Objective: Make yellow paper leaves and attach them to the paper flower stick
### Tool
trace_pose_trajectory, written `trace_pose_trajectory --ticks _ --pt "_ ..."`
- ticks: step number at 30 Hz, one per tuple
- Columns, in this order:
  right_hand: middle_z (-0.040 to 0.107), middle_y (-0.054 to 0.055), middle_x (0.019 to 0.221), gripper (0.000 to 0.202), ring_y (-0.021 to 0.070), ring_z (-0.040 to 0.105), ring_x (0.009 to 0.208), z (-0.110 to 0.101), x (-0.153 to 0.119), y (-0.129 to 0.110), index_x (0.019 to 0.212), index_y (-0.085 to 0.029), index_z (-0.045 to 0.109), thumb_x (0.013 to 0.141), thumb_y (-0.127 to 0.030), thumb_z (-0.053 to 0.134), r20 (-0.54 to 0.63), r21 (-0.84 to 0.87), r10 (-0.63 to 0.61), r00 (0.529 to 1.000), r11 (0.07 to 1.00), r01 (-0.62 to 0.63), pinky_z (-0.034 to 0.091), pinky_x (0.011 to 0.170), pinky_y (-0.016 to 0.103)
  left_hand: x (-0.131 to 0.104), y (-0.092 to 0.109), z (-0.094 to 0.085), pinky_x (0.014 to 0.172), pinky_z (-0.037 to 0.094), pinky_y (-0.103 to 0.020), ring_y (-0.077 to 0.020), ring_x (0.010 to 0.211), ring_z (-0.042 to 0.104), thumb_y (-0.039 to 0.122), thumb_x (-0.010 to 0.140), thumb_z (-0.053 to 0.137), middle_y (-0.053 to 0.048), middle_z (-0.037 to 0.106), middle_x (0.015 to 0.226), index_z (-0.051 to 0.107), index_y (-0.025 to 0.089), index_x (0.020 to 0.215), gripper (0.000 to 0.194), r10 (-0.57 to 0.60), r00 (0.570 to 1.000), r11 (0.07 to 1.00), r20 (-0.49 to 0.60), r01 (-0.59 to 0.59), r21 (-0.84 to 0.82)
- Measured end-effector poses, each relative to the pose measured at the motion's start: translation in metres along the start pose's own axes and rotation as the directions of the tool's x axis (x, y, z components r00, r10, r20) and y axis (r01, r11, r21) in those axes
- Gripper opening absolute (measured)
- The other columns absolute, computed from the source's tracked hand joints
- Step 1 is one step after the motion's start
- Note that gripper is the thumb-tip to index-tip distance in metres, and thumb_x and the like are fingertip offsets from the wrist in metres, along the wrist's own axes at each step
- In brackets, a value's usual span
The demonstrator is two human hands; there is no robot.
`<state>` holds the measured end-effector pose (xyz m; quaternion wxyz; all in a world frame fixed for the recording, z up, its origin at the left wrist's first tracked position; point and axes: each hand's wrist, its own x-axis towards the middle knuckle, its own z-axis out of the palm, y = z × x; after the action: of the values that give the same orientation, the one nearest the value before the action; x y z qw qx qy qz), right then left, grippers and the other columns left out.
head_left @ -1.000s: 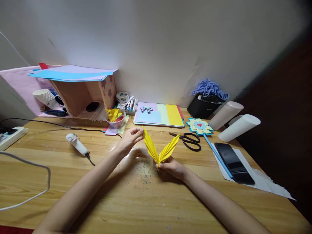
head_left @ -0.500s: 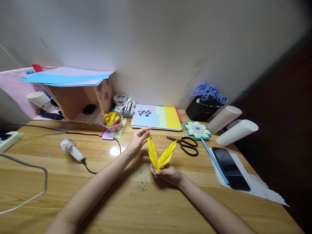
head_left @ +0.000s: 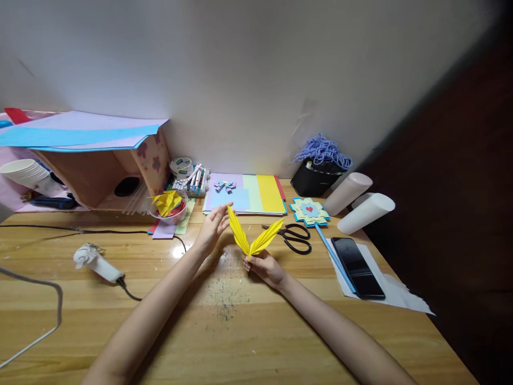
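A pleated yellow paper piece, spread in a V of two leaf-like wings, is held upright above the table. My right hand pinches its lower point. Beside the tip of the left wing is my left hand, its fingers apart; whether they touch the paper is hard to tell. Black-handled scissors lie just right of the paper. Behind it rests a stack of coloured sheets with a small folded paper figure on top.
A glue gun and its cable lie left. Behind are a cardboard house, a bowl and markers. On the right are a paper flower, a phone, white rolls and a black yarn bag.
The camera view has shifted, so the table's objects appear further left. The yellow paper is raised slightly and its wings are spread wider. My left hand's fingers have opened near the left wing.
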<state>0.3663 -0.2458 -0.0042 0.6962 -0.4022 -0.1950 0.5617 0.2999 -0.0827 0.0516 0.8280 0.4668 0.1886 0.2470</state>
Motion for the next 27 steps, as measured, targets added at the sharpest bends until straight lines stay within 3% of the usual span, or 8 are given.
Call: trace_pose_trajectory --ticks 4,10,16,18,19,22,25,27 --pt "0.049 -0.001 0.067 0.026 0.0092 0.041 0.06 -0.001 0.013 -0.011 0.074 -0.016 0.06 0.063 -0.035 0.074 0.044 -0.07 -0.076 0.996 0.994 0.079 0.034 0.058 0.024 -0.019 -0.01 0.002 0.08 0.046 -0.031 -0.0225 0.091 0.061 0.046 0.063 0.071 -0.014 0.066 0.099 0.065 0.012 0.098 0.049 -0.182 0.974 0.962 0.134 0.148 0.229" --pt "0.047 -0.001 0.063 0.029 0.0085 0.04 0.058 -0.009 0.023 -0.015 0.072 -0.013 0.059 0.069 -0.04 0.069 0.079 -0.19 -0.047 0.996 0.98 0.061 0.033 0.056 0.023 -0.036 -0.016 0.006 0.079 0.048 -0.033 -0.0217 0.082 0.064 0.034 0.066 0.071 -0.009 0.07 0.085 0.067 0.012 0.089 0.032 -0.196 0.953 0.897 0.23 0.079 0.435" --pt "0.051 -0.001 0.062 0.033 0.0077 0.042 0.056 -0.021 0.024 -0.027 0.077 -0.011 0.064 0.069 -0.042 0.068 0.042 -0.282 -0.035 0.998 0.958 0.046 0.033 0.055 0.022 -0.029 -0.018 0.015 0.074 0.049 -0.031 -0.0211 0.077 0.064 0.036 0.068 0.067 -0.009 0.07 0.081 0.069 0.013 0.081 0.026 -0.166 0.975 0.883 0.15 0.079 0.462" --pt "0.054 0.0 0.064 0.034 0.0084 0.045 0.056 -0.029 0.021 -0.037 0.083 -0.011 0.065 0.073 -0.043 0.063 -0.012 -0.487 -0.064 0.998 0.872 0.05 0.035 0.054 0.022 -0.021 -0.022 0.02 0.075 0.048 -0.031 -0.0212 0.079 0.063 0.037 0.067 0.068 -0.009 0.07 0.083 0.069 0.012 0.081 0.028 -0.134 0.986 0.892 0.1 0.076 0.446" --pt "0.057 0.001 0.067 0.034 0.0095 0.048 0.057 -0.035 0.018 -0.044 0.086 -0.012 0.066 0.074 -0.043 0.061 -0.08 -0.644 -0.115 0.99 0.764 0.037 0.037 0.055 0.022 -0.016 -0.024 0.023 0.075 0.048 -0.031 -0.0209 0.079 0.063 0.037 0.066 0.069 -0.009 0.07 0.082 0.069 0.012 0.08 0.029 -0.119 0.991 0.902 0.068 0.079 0.425" --pt "0.062 0.007 0.086 0.024 0.0152 0.056 0.069 -0.06 0.002 -0.068 0.092 -0.014 0.064 0.078 -0.032 0.056 -0.299 -0.926 -0.412 0.861 0.342 -0.159 0.044 0.066 0.028 0.002 -0.032 0.032 0.075 0.048 -0.029 -0.0186 0.076 0.064 0.036 0.06 0.074 -0.008 0.07 0.079 0.069 0.011 0.079 0.031 -0.105 0.994 0.939 -0.008 0.102 0.328" --pt "0.052 0.016 0.113 0.029 0.0224 0.054 0.095 -0.089 -0.023 -0.09 0.108 -0.012 0.055 0.082 -0.016 0.044 -0.417 -0.906 -0.601 0.681 0.216 -0.364 0.038 0.086 0.035 0.017 -0.042 0.043 0.077 0.049 -0.028 -0.0164 0.074 0.064 0.034 0.058 0.076 -0.006 0.07 0.08 0.069 0.012 0.08 0.033 -0.126 0.992 0.963 -0.017 0.127 0.239" --pt "0.049 0.019 0.115 0.032 0.027 0.049 0.105 -0.105 -0.037 -0.099 0.111 -0.009 0.052 0.081 -0.013 0.044 -0.473 -0.84 -0.661 0.582 0.139 -0.525 0.035 0.09 0.037 0.023 -0.048 0.049 0.08 0.049 -0.028 -0.016 0.077 0.065 0.032 0.059 0.076 -0.006 0.07 0.083 0.069 0.012 0.083 0.032 -0.156 0.988 0.971 -0.006 0.154 0.18"
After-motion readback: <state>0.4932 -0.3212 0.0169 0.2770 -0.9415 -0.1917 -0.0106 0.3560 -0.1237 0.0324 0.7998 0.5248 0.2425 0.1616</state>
